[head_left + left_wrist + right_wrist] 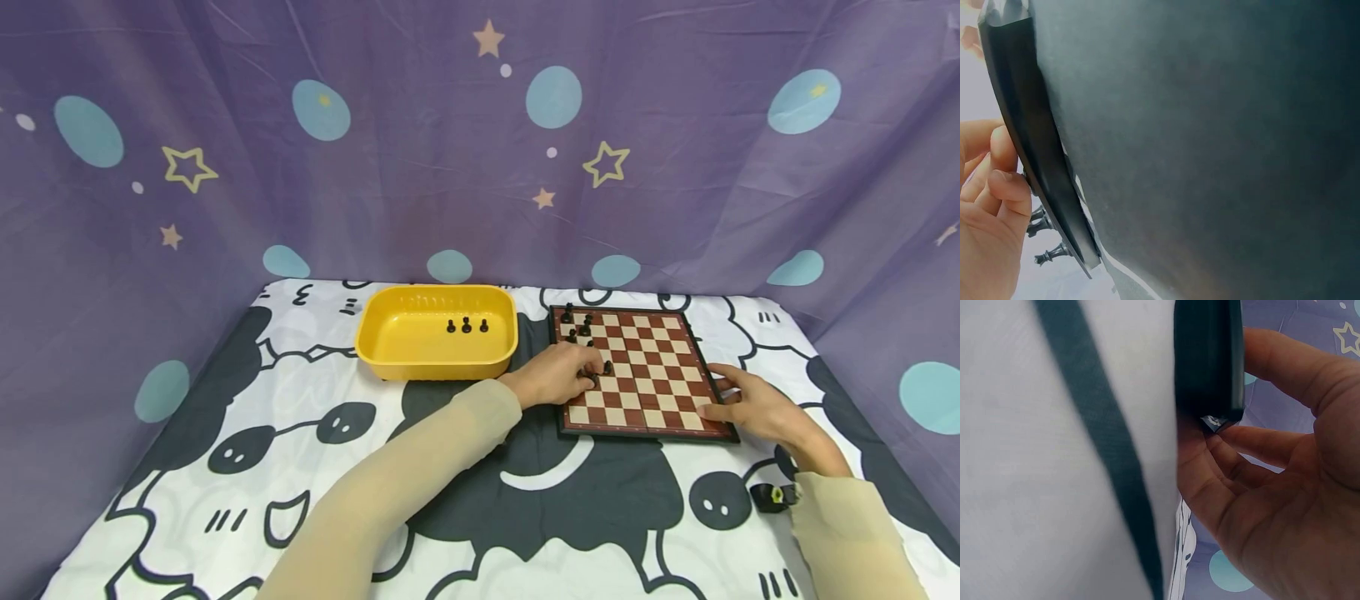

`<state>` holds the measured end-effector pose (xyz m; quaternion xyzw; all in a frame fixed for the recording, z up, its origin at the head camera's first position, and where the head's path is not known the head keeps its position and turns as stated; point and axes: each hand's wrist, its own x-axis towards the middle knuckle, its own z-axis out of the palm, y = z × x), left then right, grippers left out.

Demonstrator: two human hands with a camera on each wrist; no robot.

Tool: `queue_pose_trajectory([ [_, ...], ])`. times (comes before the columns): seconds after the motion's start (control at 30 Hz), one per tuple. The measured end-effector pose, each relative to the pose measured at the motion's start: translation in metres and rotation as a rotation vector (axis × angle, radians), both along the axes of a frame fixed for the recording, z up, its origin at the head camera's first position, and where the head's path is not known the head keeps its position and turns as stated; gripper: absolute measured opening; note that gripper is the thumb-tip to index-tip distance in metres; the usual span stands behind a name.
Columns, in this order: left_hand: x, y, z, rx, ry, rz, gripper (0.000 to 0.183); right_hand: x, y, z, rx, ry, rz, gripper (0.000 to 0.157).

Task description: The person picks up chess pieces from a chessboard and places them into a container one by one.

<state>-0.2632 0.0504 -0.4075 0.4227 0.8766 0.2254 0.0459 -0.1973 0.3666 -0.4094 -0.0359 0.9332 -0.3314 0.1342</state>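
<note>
A brown-and-cream chessboard with a dark rim lies on the right of the cloth. My left hand reaches over its left side, finger and thumb pinching a small black chess piece, mostly covered by the fingers. Right beside the fingertips stands another black piece. More black pieces stand along the board's far left; in the left wrist view, a crowned piece stands out from the board near my hand. My right hand grips the right edge, thumb on top and other fingers at the rim's side.
A yellow plastic tray sits left of the board, with a few black pieces inside it. The cartoon-print cloth spreads over the surface. A purple curtain hangs behind and on both sides.
</note>
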Motion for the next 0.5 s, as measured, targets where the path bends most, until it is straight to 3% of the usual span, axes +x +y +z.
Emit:
queue_pose_trajectory([
  [0.5, 0.0001, 0.0000, 0.0005, 0.035, -0.028, 0.010, 0.019, 0.0009, -0.0012, 0.0006, -0.005, 0.011, -0.002, 0.090],
])
